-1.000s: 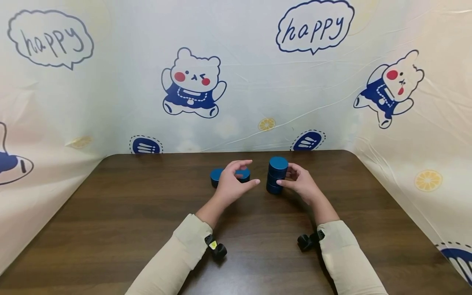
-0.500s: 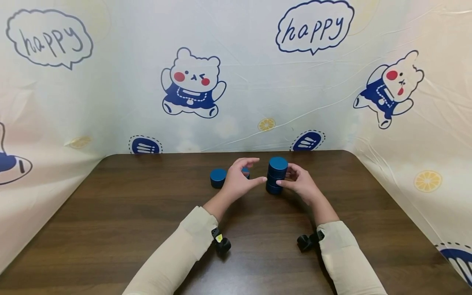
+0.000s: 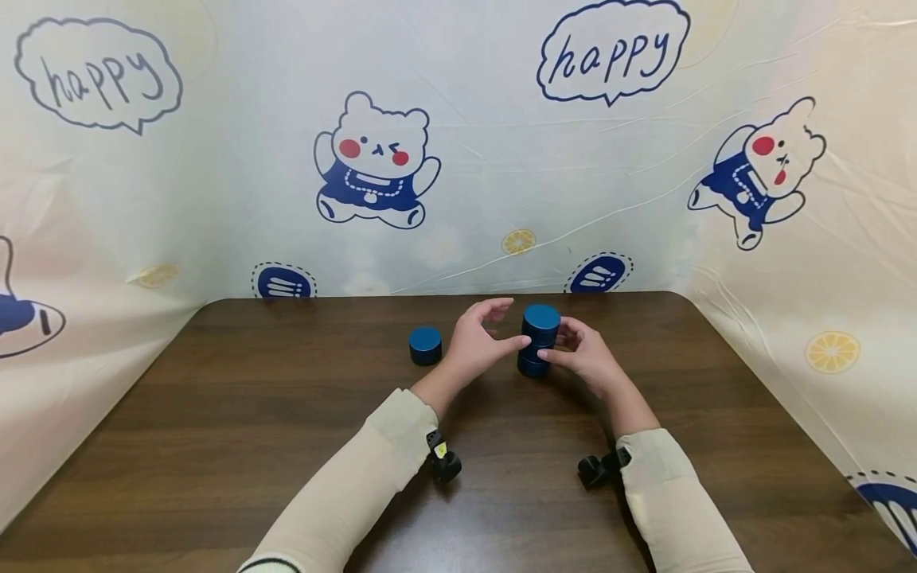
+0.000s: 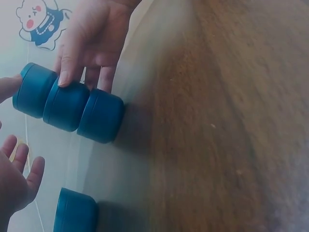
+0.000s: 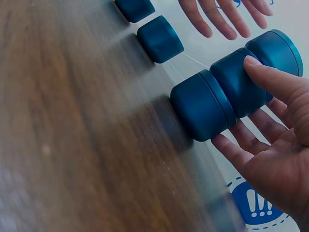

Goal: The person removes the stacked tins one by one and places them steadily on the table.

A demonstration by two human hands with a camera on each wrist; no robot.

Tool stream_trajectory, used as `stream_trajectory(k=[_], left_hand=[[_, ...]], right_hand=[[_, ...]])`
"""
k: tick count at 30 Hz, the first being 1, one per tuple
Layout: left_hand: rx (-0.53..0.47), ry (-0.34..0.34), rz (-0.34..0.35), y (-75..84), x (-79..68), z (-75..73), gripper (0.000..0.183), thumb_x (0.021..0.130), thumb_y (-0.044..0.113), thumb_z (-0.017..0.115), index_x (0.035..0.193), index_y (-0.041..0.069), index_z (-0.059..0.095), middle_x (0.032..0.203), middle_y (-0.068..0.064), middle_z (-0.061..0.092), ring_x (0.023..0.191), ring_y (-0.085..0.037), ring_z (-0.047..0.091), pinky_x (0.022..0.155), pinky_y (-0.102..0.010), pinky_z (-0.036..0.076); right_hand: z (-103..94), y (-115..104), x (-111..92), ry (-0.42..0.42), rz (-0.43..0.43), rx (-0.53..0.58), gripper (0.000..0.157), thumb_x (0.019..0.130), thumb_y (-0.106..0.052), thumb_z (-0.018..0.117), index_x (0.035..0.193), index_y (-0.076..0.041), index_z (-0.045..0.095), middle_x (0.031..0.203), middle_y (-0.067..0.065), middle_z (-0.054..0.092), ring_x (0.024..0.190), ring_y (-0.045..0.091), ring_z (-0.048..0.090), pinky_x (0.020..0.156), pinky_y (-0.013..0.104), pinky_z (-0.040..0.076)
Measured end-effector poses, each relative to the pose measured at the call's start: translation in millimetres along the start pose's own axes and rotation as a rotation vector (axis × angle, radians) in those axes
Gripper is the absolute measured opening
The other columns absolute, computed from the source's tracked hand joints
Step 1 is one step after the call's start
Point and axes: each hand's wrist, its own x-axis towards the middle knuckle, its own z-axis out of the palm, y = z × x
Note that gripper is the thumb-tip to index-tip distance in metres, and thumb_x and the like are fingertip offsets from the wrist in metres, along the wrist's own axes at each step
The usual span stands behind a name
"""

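Three blue round lidded tins stand in an upright stack near the table's back; the top tin (image 3: 541,320) shows its flat lid. My right hand (image 3: 583,354) holds the stack from the right, its thumb on the middle tin (image 5: 239,82) in the right wrist view and the fingers behind. My left hand (image 3: 476,342) is spread at the stack's left side. Its thumb tip is right at the top tin (image 4: 35,91) in the left wrist view, while its fingers reach past, apart from it. The bottom tin (image 5: 203,106) rests on the table.
A loose blue tin (image 3: 426,347) stands left of the left hand. The right wrist view has two loose tins, a nearer one (image 5: 160,39) and a farther one (image 5: 134,9); the left hand hides one in the head view. Behind the brown table (image 3: 215,430) hangs a printed cloth (image 3: 473,159).
My left hand has moved right, away from the loose tins and up to the stack, uncovering the left one and covering the other. My right hand has stayed at the stack.
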Motion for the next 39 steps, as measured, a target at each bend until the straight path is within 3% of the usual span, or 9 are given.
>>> stream_trajectory(k=[13,21,25,32,39], left_hand=[[0.013,-0.019,-0.008,1.2,13.1,12.7,0.063,0.079,0.031,0.083,0.134,0.016,0.057,0.133,-0.006,0.057,0.121,-0.024,0.055,0.096,-0.039,0.05],[0.006,-0.029,-0.026,0.6,16.3,17.6,0.064,0.078,0.031,0.083,0.135,0.018,0.057,0.133,-0.006,0.058,0.118,-0.022,0.057,0.094,-0.039,0.051],[-0.003,-0.04,-0.018,1.8,17.1,19.9,0.064,0.078,0.031,0.084,0.135,0.019,0.057,0.131,-0.001,0.059,0.117,-0.021,0.058,0.093,-0.037,0.052],[-0.042,-0.075,0.005,3.4,19.2,23.8,0.067,0.077,0.026,0.085,0.137,0.018,0.056,0.133,-0.004,0.058,0.117,-0.022,0.057,0.094,-0.04,0.051],[-0.016,-0.094,-0.007,6.3,18.5,25.4,0.064,0.078,0.024,0.084,0.136,0.018,0.057,0.133,-0.004,0.058,0.117,-0.023,0.057,0.091,-0.036,0.053]], right_hand=[[-1.6,0.7,1.1,-0.012,-0.024,0.012,0.059,0.085,-0.013,0.077,0.136,-0.004,0.049,0.129,0.018,0.056,0.121,0.035,0.05,0.104,0.053,0.04],[-1.2,0.5,1.1,-0.018,-0.021,0.027,0.057,0.085,-0.011,0.077,0.135,-0.005,0.05,0.129,0.018,0.056,0.121,0.035,0.05,0.105,0.054,0.039],[-2.0,1.2,1.1,-0.022,-0.027,0.027,0.057,0.086,-0.01,0.076,0.136,-0.004,0.049,0.128,0.018,0.057,0.12,0.034,0.05,0.105,0.053,0.039],[-2.1,1.7,1.3,-0.02,-0.023,0.031,0.055,0.087,-0.007,0.074,0.136,-0.004,0.049,0.128,0.018,0.056,0.121,0.034,0.049,0.105,0.053,0.039],[-2.6,2.9,1.1,-0.031,-0.037,0.023,0.056,0.087,-0.009,0.073,0.137,-0.002,0.048,0.129,0.02,0.055,0.12,0.034,0.049,0.106,0.053,0.038]])
